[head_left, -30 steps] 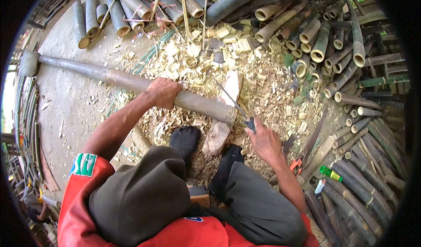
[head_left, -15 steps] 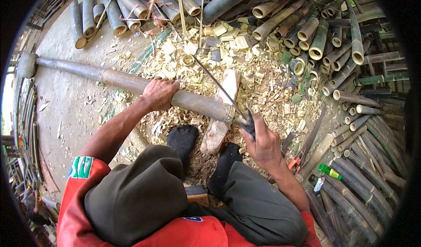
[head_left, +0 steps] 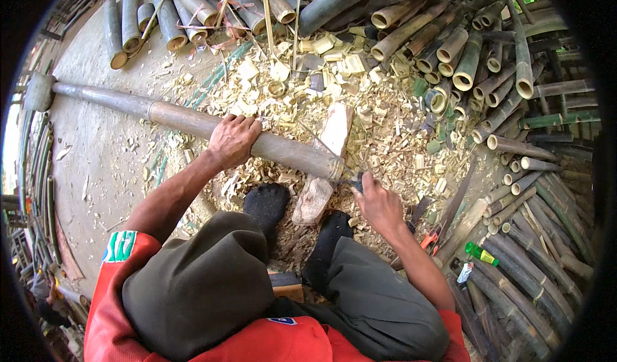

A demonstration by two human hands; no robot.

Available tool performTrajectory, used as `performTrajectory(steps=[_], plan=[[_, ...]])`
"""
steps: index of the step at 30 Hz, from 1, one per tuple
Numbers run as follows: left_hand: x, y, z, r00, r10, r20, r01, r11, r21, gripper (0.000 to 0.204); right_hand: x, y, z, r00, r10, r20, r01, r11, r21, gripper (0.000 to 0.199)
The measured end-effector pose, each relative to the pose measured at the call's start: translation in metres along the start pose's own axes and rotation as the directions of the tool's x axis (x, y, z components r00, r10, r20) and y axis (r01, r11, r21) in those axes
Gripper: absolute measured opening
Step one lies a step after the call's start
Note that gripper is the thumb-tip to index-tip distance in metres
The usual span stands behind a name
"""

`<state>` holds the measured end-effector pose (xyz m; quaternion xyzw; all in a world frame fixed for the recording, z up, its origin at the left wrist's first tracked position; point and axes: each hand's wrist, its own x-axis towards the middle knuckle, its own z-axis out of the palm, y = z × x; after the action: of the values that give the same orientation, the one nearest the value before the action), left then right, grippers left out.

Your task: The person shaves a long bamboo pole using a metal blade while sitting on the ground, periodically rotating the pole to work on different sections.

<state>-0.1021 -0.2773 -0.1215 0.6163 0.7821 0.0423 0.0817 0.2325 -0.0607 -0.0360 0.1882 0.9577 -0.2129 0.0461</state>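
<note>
While the bamboo pole (head_left: 295,155) has hardly moved from half a second ago, the tool side has shifted. Pole lies slantwise, its right end crossing over the wooden block (head_left: 313,201), whose two ends stick out either side of it; contact under the pole is hidden. Grey round lump (head_left: 40,92) at pole's left end, can't tell if they touch

Left hand (head_left: 234,140) gripping pole from above, between its mid-length and right end, same spot as before, so I'd read pole as the steady part. Fingers' wrap round the underside not visible

Right hand (head_left: 379,204) just beyond pole's right end, closed on the handle of a knife-like tool (head_left: 358,182). That's the change: hand looks lower and smaller, blade shows shorter than the long raised line before. My read: tool has gone down and the work is at pole's right end. Blade edge vs pole rim: too thin and blurred to call touching. Handle mostly covered by fingers

Pale chips (head_left: 398,140) scattered both sides of pole, individual ones hard to separate
</note>
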Motion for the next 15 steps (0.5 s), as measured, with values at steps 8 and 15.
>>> performTrajectory(steps=[8,15], plan=[[-0.006,0.001,-0.001,0.999,0.006,-0.037,-0.006,1.000,-0.001,0.018,0.000,-0.038,-0.038,0.964,-0.140,-0.228,0.167,0.981,0.103,0.033],[-0.007,0.003,0.003,0.998,0.023,-0.063,-0.022,1.000,0.015,0.019,0.008,-0.028,-0.033,0.982,0.110,0.154,-0.099,0.992,-0.078,0.035]])
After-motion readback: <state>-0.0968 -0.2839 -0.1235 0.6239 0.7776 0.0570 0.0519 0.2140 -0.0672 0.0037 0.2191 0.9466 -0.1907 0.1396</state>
